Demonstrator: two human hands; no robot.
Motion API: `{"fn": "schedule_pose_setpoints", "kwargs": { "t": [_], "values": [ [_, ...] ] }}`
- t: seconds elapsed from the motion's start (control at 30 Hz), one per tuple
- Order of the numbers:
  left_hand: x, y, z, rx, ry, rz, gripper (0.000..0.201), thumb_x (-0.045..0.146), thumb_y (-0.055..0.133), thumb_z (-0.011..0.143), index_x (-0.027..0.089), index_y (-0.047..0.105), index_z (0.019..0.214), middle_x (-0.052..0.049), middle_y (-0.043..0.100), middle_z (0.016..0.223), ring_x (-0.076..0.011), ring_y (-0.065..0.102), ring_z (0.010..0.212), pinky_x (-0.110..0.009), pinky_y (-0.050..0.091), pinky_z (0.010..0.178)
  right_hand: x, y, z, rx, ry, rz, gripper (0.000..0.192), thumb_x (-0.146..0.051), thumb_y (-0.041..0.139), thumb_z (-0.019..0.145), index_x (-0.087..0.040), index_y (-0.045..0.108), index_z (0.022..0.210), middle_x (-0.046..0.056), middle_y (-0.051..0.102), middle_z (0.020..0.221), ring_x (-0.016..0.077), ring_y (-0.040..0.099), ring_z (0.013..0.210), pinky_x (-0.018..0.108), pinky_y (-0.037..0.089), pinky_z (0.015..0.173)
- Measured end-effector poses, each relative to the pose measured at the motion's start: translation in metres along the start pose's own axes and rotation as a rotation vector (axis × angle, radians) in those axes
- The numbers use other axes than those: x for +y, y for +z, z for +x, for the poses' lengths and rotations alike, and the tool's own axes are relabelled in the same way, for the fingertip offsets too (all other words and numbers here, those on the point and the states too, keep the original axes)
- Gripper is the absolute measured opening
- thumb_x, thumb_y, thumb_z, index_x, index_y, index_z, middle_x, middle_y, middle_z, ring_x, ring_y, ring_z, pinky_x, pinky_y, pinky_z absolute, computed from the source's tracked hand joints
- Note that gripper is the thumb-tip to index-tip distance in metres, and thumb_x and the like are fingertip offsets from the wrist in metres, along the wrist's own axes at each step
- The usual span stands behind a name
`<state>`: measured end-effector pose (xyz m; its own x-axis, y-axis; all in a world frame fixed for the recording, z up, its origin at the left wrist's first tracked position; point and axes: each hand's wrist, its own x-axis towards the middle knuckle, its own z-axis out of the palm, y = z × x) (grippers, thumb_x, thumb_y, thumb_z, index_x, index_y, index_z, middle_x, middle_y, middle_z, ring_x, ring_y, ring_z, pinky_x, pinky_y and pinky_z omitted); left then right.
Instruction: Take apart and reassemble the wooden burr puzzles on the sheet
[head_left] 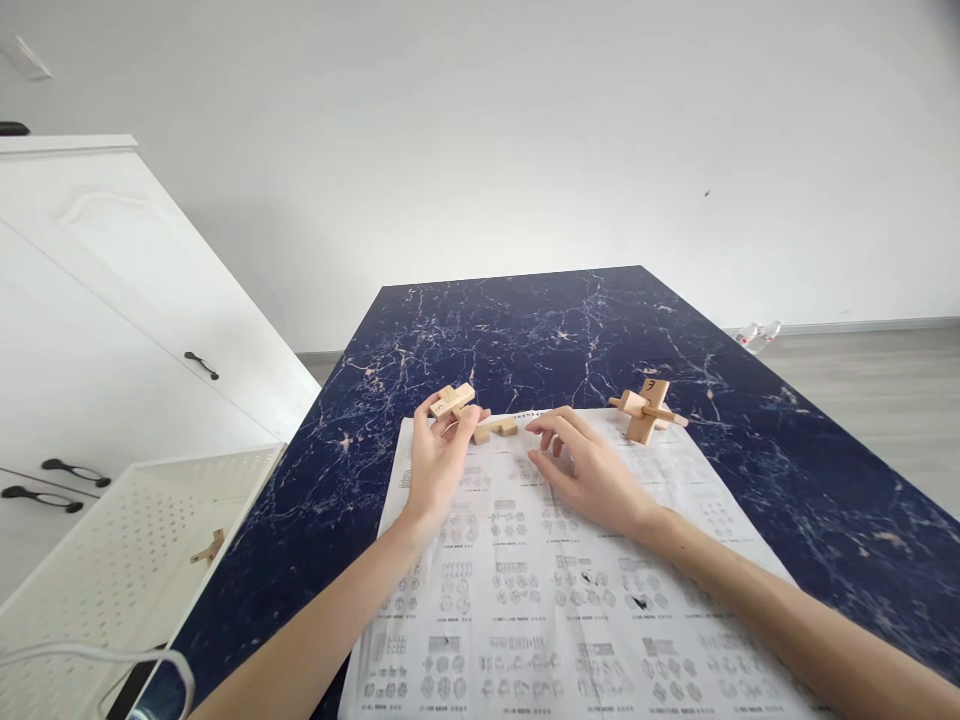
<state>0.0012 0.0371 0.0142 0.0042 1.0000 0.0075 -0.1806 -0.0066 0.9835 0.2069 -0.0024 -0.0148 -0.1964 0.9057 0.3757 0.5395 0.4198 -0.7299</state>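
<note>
Wooden blocks (pixel 452 402) between left fingers (pixel 466 428); right fingers (pixel 559 418) apart.

You are holding your left forearm (pixel 330 608) and right forearm (pixel 772 580) outstretched. Your left hand (pixel 437 465) is pinching between thumb and fingers; your right hand (pixel 592 470) is pointing leftward, fingers curving loosely.

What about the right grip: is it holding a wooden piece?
No, the right grip is empty, with a visible gap between it and the nearest notched wooden piece.
</note>
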Motion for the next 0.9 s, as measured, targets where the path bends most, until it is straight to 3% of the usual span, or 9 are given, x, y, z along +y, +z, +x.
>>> {"fn": "schedule_pose_setpoints", "kwargs": {
  "t": [0.13,0.2,0.43,0.5,0.57,0.63,0.77,0.9],
  "values": [
    [-0.003,0.004,-0.004,-0.117,-0.086,0.038,0.056,0.035,0.082,0.093,0.022,0.049,0.137,-0.012,0.078,0.124,-0.0263,0.077,0.117,-0.044,0.059,0.107,0.006,0.002,0.001,0.009,-0.025,-0.053,0.04,-0.028,0.057,0.103,-0.03,0.053,0.144,0.013,0.058,0.145,0.033,0.064,0.125,0.055,0.058,0.103],
    [-0.003,0.005,-0.006,-0.166,-0.099,0.067,0.056,0.034,0.081,0.094,0.023,0.049,0.138,-0.012,0.077,0.125,-0.0261,0.077,0.117,-0.044,0.06,0.106,0.009,0.002,0.001,0.0,-0.035,-0.073,0.041,-0.028,0.058,0.104,-0.031,0.055,0.144,0.012,0.059,0.147,0.0345,0.06,0.135,0.058,0.053,0.112],
    [-0.003,0.002,-0.008,-0.223,-0.066,0.131,0.059,0.038,0.08,0.095,0.025,0.047,0.143,-0.011,0.077,0.125,-0.0255,0.073,0.124,-0.043,0.059,0.108,0.009,-0.001,0.002,-0.063,-0.004,-0.08,0.013,-0.028,0.057,0.106,-0.026,0.069,0.11,0.012,0.068,0.115,0.0318,0.068,0.108,0.054,0.059,0.095],
    [-0.003,0.002,-0.008,-0.216,-0.049,0.141,0.059,0.038,0.08,0.095,0.025,0.047,0.143,-0.01,0.076,0.126,-0.0248,0.072,0.124,-0.043,0.057,0.11,0.006,-0.002,0.002,-0.074,-0.03,-0.069,0.018,-0.028,0.059,0.104,-0.027,0.066,0.12,0.012,0.067,0.125,0.0325,0.066,0.116,0.054,0.057,0.1],
    [-0.002,0.002,-0.008,-0.217,-0.042,0.137,0.06,0.037,0.079,0.095,0.026,0.047,0.143,-0.01,0.076,0.127,-0.025,0.072,0.125,-0.044,0.056,0.111,0.003,-0.002,0.002,-0.103,-0.087,-0.06,0.035,-0.029,0.064,0.102,-0.029,0.06,0.137,0.013,0.062,0.139,0.0337,0.061,0.128,0.055,0.054,0.108],
    [-0.001,0.003,-0.008,-0.217,-0.04,0.141,0.06,0.037,0.079,0.095,0.025,0.046,0.143,-0.01,0.076,0.126,-0.0251,0.072,0.124,-0.044,0.056,0.111,0.003,-0.001,0.002,-0.139,-0.142,-0.065,0.037,-0.031,0.065,0.103,-0.03,0.059,0.139,0.012,0.061,0.142,0.0336,0.059,0.131,0.054,0.052,0.109],
    [-0.001,0.004,-0.008,-0.226,-0.006,0.187,0.059,0.035,0.078,0.096,0.024,0.045,0.144,-0.01,0.077,0.122,-0.0247,0.072,0.123,-0.043,0.055,0.112,0.001,0.0,0.002,-0.127,-0.123,-0.091,0.011,-0.034,0.06,0.106,-0.026,0.067,0.11,0.011,0.07,0.119,0.031,0.066,0.109,0.049,0.055,0.093],
    [-0.006,0.001,-0.004,-0.188,0.063,0.203,0.062,0.035,0.077,0.096,0.025,0.043,0.147,-0.012,0.074,0.132,-0.0263,0.07,0.129,-0.043,0.057,0.111,-0.003,-0.004,0.004,-0.042,0.134,-0.081,0.018,-0.039,0.06,0.103,-0.025,0.059,0.093,0.006,0.072,0.086,0.0232,0.064,0.072,0.039,0.049,0.066]
  ]
}}
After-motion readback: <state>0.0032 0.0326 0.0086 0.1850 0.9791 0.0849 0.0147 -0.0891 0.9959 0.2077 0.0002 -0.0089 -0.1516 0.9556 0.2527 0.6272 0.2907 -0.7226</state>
